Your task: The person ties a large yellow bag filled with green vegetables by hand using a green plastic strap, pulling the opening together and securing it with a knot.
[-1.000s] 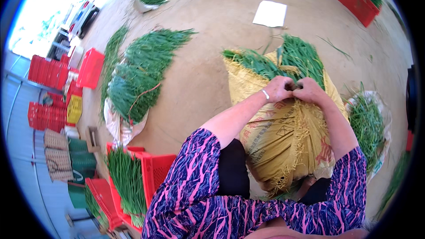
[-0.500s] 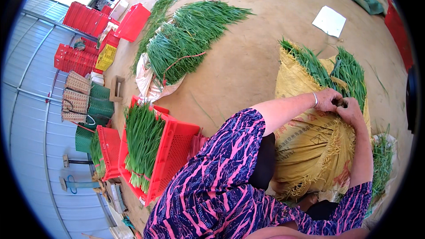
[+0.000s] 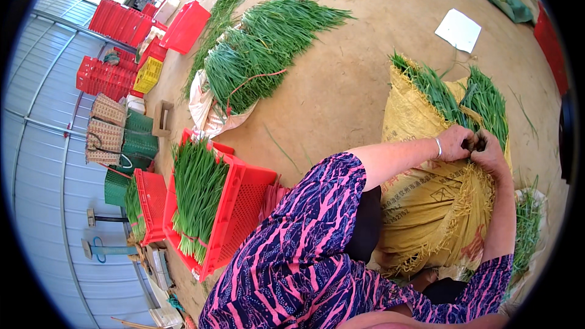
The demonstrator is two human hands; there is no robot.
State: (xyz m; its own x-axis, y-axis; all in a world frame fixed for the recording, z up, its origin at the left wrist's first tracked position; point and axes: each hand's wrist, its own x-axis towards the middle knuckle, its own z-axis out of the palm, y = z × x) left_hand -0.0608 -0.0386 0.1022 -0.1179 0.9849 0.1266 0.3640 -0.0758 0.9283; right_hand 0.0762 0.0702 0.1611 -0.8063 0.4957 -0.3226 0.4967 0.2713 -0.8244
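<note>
A yellow woven sack (image 3: 426,207) stands in front of me at the right, wrapped around long green leafy stalks like chives (image 3: 487,100) that stick out of its far end. My left hand (image 3: 454,144), with a bracelet at the wrist, is closed at the sack's mouth, its fingers pinched together. Against it, my right hand (image 3: 489,155) is closed too, fingertips meeting those of the left. Whatever lies between the fingers is too small and hidden to name. Frayed sack edges hang just below both hands.
A red crate (image 3: 234,198) of bundled green stalks stands at my left. Beyond it, a large heap of greens (image 3: 268,49) lies on a pale sack. Woven baskets (image 3: 106,128) and stacked red crates (image 3: 119,23) line the wall. A white sheet (image 3: 458,30) lies on the floor.
The view has shifted slightly. Both hands stay together at the sack's mouth, with only small changes in the fingers.
</note>
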